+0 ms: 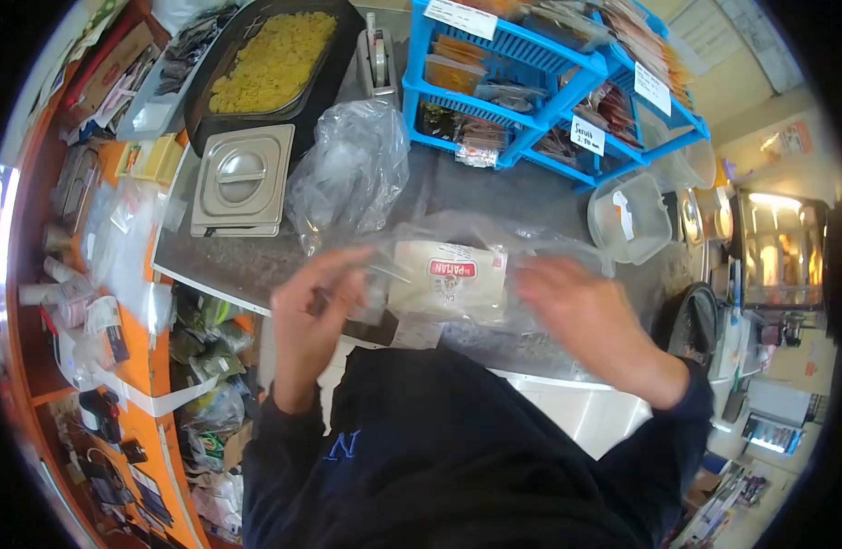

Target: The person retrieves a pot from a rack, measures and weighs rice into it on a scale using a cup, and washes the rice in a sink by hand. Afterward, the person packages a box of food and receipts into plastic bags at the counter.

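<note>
In the head view, a cream paper packet (pixel 446 284) with a red label reading "Paisan" lies inside a clear plastic bag (pixel 553 245) at the front of the dark counter. My left hand (pixel 316 306) is at the bag's left end, with thumb and fingers curled onto the plastic. Over the right end of the bag is my right hand (pixel 581 306), its fingers close to the packet's right edge. Motion smears those fingertips, so their grip is hidden. A small printed paper (pixel 416 334) sticks out below the packet.
Behind the bag lies another crumpled plastic bag (pixel 352 165). A lidded steel container (pixel 241 183) and a dark pan of yellow food (pixel 274 64) stand at left. Blue racks (pixel 521 114) of small packets rise at the back. A plastic tub (pixel 629 220) sits at right.
</note>
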### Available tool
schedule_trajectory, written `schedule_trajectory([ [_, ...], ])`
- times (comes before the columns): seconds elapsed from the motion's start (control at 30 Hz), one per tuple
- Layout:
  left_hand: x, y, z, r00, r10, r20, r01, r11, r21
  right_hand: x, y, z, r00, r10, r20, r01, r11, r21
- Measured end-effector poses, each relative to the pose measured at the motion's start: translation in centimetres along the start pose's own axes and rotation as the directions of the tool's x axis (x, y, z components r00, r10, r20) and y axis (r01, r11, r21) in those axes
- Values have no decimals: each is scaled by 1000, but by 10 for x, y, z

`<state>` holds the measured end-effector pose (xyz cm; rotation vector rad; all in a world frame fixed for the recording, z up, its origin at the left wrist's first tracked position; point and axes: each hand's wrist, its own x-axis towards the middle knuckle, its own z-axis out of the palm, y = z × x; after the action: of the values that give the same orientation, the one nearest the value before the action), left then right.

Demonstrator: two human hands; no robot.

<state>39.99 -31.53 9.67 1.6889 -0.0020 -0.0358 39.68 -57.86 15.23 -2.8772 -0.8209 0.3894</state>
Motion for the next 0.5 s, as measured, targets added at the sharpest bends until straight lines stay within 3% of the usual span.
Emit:
schedule_trajectory([
  [0.03,-3,5,8,998,-32,55,34,999,-24,16,-7,27,975,-166,-149,171,985,20],
  [0.1,-10,9,15,984,-81,157,98,990,-105,57,-19,92,994,-110,-2,110,984,138],
  [0.17,-19,7,22,989,-101,111,116,984,-137,80,-22,130,989,15,144,-11,1000,-25],
  [0.23,-23,6,27,985,-133,111,149,978,-144,81,-12,150,997,19,73,-19,1000,1],
  [0.27,-21,6,34,997,-61,54,72,968,-239,77,-3,154,999,28,41,-29,1000,9],
  [0.3,-19,6,41,1000,-2,-8,-1,945,-327,69,9,154,996,-88,36,79,976,203],
  [0.37,-20,-10,39,993,95,71,-76,970,-233,70,36,181,985,-147,86,82,852,517],
  [0.4,-16,-39,20,968,122,218,-114,992,-49,73,42,175,978,-192,85,113,821,559],
  [0.47,-26,-55,14,952,62,301,-93,991,91,78,53,162,956,-281,82,164,749,642],
  [0.5,-38,-52,21,970,-4,244,-9,999,48,73,28,156,966,-206,157,127,905,405],
])
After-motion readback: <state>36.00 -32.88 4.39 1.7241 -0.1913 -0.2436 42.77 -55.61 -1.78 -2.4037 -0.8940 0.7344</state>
